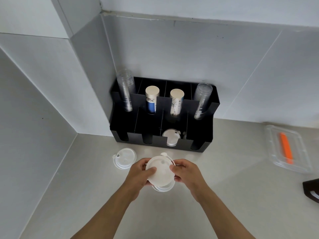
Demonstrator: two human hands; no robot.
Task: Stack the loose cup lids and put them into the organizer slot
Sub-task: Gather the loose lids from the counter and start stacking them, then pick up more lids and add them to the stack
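Overhead, head view: both hands meet over the pale surface (224, 195), in front of the black organizer (120, 125) that stands against the tiled wall (189, 54).

Left hand (138, 176): fingers curled closed around the left edge of a small stack of white lids (161, 171), thumb lying on the top lid.

Right hand (187, 172): fingers likewise closed on the right edge of the same stack, thumb on top. The stack is held above the surface, tilted slightly toward the camera; a lower lid edge shows beneath the top one. A thin tab with a plug sticks out at the far side of the stack.

Loose lids (124, 160): lying flat on the surface, left of the hands and just in front of the organizer; it looks like two overlapping, but I cannot tell for sure.

Organizer, front row: the third slot from the left holds a white lid (171, 137), visible through the front cutout. The other front slots look dark.

Organizer, back row: clear cups (126, 90) stacked at far left, a paper cup stack with blue print (151, 99), a second paper cup stack (176, 102), more clear cups (202, 100) at far right.

Right side of surface: a clear plastic box (274, 135) containing an orange item (286, 149); a dark object (310, 188) at the frame edge, unidentified.
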